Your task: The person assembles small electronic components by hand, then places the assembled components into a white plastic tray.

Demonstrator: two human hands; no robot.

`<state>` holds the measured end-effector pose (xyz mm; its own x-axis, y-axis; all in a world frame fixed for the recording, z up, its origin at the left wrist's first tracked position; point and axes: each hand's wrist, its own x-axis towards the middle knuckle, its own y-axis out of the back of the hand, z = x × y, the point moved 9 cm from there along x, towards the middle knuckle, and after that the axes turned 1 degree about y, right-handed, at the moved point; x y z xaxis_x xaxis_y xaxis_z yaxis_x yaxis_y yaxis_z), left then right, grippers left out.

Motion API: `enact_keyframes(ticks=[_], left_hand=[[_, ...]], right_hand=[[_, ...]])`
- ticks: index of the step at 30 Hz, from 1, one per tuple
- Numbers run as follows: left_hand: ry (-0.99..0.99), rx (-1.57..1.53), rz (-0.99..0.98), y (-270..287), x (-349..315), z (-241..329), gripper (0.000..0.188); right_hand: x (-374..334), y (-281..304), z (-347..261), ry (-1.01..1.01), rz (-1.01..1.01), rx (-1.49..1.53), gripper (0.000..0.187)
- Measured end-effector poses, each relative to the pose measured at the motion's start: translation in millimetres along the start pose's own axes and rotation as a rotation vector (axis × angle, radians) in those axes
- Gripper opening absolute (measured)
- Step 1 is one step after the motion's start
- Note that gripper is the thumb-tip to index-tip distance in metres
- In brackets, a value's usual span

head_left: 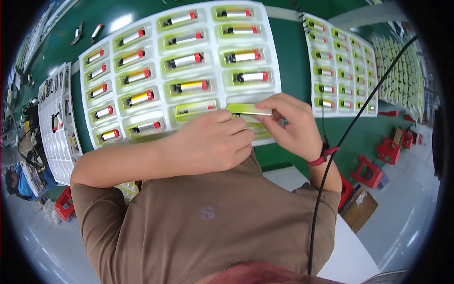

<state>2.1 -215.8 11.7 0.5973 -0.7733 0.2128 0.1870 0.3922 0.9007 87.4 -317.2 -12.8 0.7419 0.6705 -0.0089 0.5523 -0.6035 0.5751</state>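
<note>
Red stools (pixel 375 178), a cardboard box (pixel 360 210)

Held above lower-right pockets of white tray (pixel 216 53): slim elongated piece (pixel 250 109), lime-green at left, fading to silvery white at right. Pinched near right end, turned lengthwise left to right across tray's rightmost column.

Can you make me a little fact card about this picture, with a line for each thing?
Left hand: fingers curled beside the green-and-white piece; anything inside is hidden
Right hand: pinches a green-and-white piece
Right wrist: red band
Nearest tray: white
In tray: cylinders with red ends
Tabletop: green
Floor: red stools
</note>
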Motion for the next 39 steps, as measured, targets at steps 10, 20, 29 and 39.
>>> enact_keyframes(ticks=[10, 20, 29, 39], left_hand=[[0.176, -0.089, 0.087, -7, -9, -21, 0.009], [0.851, -1.116, 0.247, 63, -70, -101, 0.026], [0.925, -1.370, 0.428, 59, -86, -155, 0.038], [0.942, -1.275, 0.454, 41, -59, -178, 0.035]], right_hand=[[67, 17, -31, 0.422, -0.122, -0.247, 0.013], [352, -13, 66, 0.631, 0.019, -0.564, 0.029], [270, 23, -15, 0.400, -0.004, -0.054, 0.027], [158, -23, -84, 0.425, -0.059, 0.474, 0.027]])
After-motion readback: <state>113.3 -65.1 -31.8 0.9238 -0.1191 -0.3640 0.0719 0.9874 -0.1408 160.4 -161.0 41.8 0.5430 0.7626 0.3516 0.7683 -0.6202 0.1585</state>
